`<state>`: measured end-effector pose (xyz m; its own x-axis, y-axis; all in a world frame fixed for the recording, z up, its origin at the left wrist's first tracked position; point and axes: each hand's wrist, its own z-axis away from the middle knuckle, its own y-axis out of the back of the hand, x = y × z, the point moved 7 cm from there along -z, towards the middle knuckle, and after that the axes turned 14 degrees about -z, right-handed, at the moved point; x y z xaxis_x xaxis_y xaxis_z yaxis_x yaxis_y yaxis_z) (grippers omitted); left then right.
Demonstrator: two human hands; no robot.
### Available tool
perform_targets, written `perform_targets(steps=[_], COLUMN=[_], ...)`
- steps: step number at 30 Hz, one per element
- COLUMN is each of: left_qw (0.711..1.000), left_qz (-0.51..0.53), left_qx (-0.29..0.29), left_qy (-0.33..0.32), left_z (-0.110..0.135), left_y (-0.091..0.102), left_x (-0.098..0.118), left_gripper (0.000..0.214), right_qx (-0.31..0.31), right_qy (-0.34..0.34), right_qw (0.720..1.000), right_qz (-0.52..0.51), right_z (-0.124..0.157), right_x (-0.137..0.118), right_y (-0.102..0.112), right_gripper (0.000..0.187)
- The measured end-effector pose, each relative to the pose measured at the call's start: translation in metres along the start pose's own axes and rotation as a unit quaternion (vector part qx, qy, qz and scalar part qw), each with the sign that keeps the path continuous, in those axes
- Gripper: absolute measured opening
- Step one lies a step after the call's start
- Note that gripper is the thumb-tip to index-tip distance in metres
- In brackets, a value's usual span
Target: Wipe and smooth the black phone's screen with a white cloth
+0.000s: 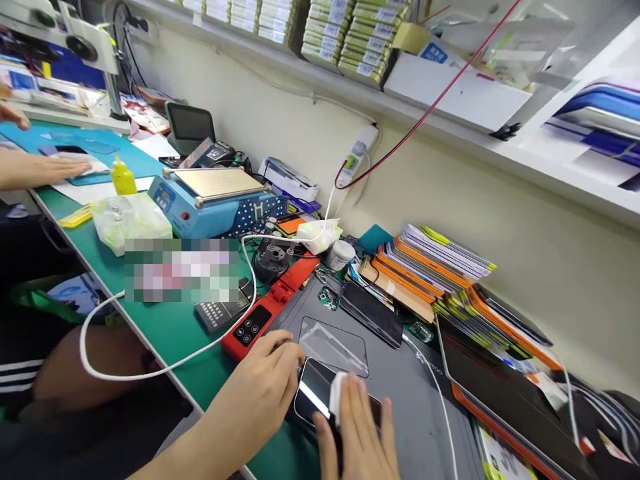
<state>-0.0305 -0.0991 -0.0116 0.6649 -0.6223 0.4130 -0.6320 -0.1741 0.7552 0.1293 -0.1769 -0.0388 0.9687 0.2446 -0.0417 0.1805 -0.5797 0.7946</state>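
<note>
A smartphone [309,388] with a dark, glossy screen and a pale rim lies at the near edge of a grey mat. My left hand [267,377] grips its upper left edge, fingers bent around the corner. On the screen, my right hand [357,420] presses a folded white wipe [336,400] under nearly straight fingers, hiding the phone's lower right part. Just beyond the phone, a clear film [333,347] lies on the mat. A red tool with buttons [253,327] is beside my left hand. Farther back rests a black phone [373,313] with a white cable plugged in.
A white cable [165,370] loops past the green table's edge. A blue machine [195,207], a yellow bottle [123,177] and a plastic-wrapped pack [130,220] stand left. Stacked flat packages [425,260] line the wall. Another person's hand [55,168] works at far left.
</note>
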Motion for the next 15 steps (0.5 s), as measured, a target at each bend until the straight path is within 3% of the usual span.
perform_targets(steps=[5,11,15], left_qw=[0.997,0.995,0.997], left_qz=[-0.060,-0.079,-0.043], left_qx=[0.019,0.023,0.042], left_qy=[-0.053,-0.061,-0.045], left_z=[0.006,0.011,0.011], left_y=[-0.006,0.000,0.012], left_x=[0.002,0.004,0.004], left_gripper=[0.057,0.048,0.049], right_qx=[-0.004,0.043,-0.007], right_qy=[0.054,0.052,0.054], right_qw=[0.997,0.997,0.998], right_qz=[-0.062,-0.040,-0.022], right_z=[-0.014,0.014,-0.015], right_x=[-0.045,-0.026,-0.027], right_y=[-0.026,0.004,0.003], right_gripper=[0.053,0.055,0.059])
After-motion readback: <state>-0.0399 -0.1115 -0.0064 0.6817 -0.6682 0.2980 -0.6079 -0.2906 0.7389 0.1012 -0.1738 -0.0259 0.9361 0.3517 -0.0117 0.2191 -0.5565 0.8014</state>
